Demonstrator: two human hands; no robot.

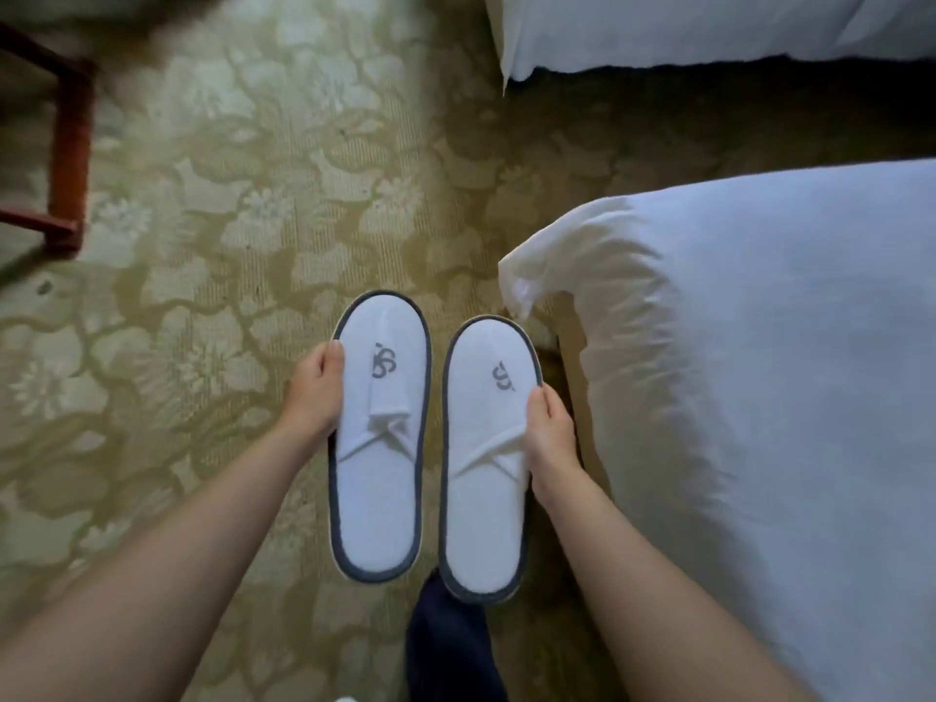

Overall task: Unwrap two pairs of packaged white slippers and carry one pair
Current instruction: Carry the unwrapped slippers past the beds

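I hold two white slippers with dark grey trim and a grey logo side by side above the carpet, toes pointing away from me. My left hand (316, 392) grips the left slipper (380, 478) at its outer edge, thumb on top. My right hand (549, 428) grips the right slipper (481, 499) at its outer edge. Both slippers are flat and bare, with no wrapping visible on them. The left slipper's upper is creased into a fold down its middle. No second pair and no packaging is in view.
A white-covered bed (759, 372) fills the right side, its corner close to my right hand. Another white bed (684, 27) lies at the top right. A red-brown wooden furniture leg (71, 144) stands at the upper left. Patterned green-beige carpet (228, 220) covers the floor. A dark trouser leg (445, 646) shows below the slippers.
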